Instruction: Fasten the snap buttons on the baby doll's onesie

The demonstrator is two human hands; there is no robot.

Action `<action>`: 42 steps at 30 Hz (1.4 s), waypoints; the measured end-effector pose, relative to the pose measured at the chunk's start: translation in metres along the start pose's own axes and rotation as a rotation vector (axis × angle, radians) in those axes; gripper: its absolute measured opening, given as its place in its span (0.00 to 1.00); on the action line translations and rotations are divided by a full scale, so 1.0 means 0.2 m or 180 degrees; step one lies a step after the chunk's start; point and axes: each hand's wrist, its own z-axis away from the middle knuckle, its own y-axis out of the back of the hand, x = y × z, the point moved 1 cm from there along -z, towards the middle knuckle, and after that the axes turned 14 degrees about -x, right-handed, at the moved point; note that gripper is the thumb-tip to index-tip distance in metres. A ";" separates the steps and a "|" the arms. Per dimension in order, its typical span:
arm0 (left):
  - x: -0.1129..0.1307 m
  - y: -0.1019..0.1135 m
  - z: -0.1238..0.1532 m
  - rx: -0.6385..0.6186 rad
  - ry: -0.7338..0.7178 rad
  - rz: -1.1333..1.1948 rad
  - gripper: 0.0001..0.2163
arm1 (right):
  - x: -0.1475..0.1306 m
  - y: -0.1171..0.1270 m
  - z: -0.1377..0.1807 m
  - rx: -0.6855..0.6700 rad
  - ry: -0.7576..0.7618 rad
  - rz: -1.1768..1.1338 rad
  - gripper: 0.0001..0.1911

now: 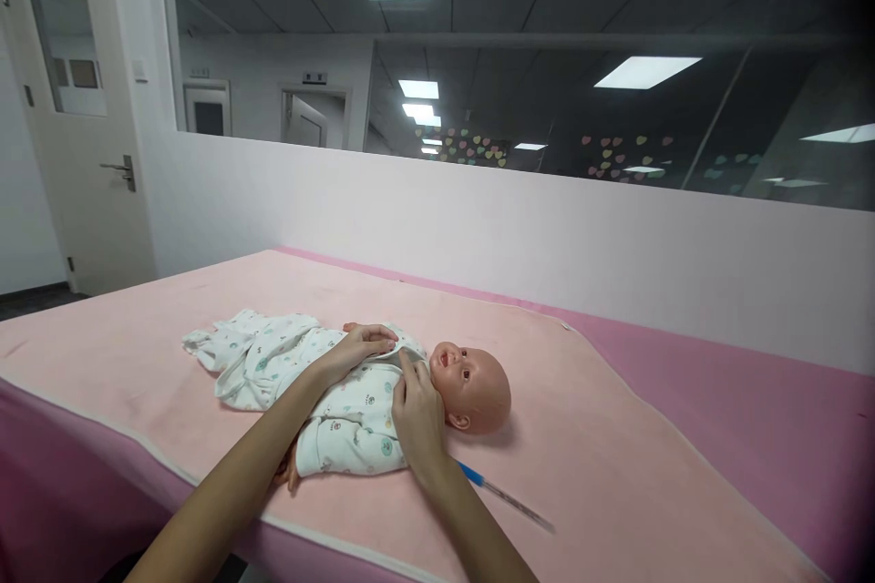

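Pink blanket (581, 419) covers the bed by a glass-topped partition (547, 228); both hands pinch the doll's romper (348, 401).

A thermometer (506, 496) lies on the pink blanket (615, 437); a door (75, 109) stands far left

Both forearms are bare to the frame's edge, no sleeves in view; the left hand (356, 348) and right hand (416, 414) wear no gloves (or rings, seemingly).
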 end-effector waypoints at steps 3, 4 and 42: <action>0.00 -0.01 0.00 0.0015 -0.0026 -0.0060 0.13 | 0.00 0.00 0.00 0.0063 0.0015 -0.0077 0.23; 0.01 -0.01 0.00 0.0015 -0.0039 -0.0080 0.13 | 0.00 0.00 0.00 0.0102 0.0023 -0.0116 0.23; 0.07 -0.04 0.05 -0.0745 -0.0180 -0.1499 0.16 | -0.01 0.04 0.00 0.0586 0.0150 -0.1351 0.10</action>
